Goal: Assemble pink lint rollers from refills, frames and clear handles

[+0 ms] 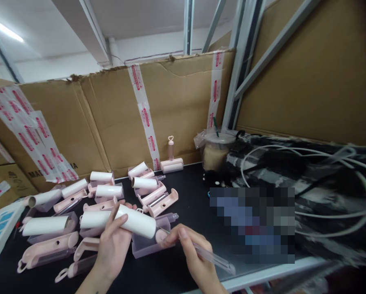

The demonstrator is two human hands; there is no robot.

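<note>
Over the purple box (pixel 143 248), the left hand (pixel 114 245) grasps a white roll (pixel 136 221) slanting endwise toward the right hand (pixel 196 250), whose fingers grip a clear handle (pixel 217 260).

Left hand (pixel 114 241) covers part of the white roll (pixel 140 222) it grips. Right hand (pixel 198 255) hides whether the clear stick (pixel 216 260) joins the pink disc (pixel 161 236). Both forearms (pixel 92 281) cut by bottom edge. Pixelated patch (pixel 253 224) unreadable. Black-and-white heap (pixel 338 196) blurred. Tape (pixel 52 161) masks mid-lettering on the cardboard (pixel 109 106); its red print's too small to read.
</note>
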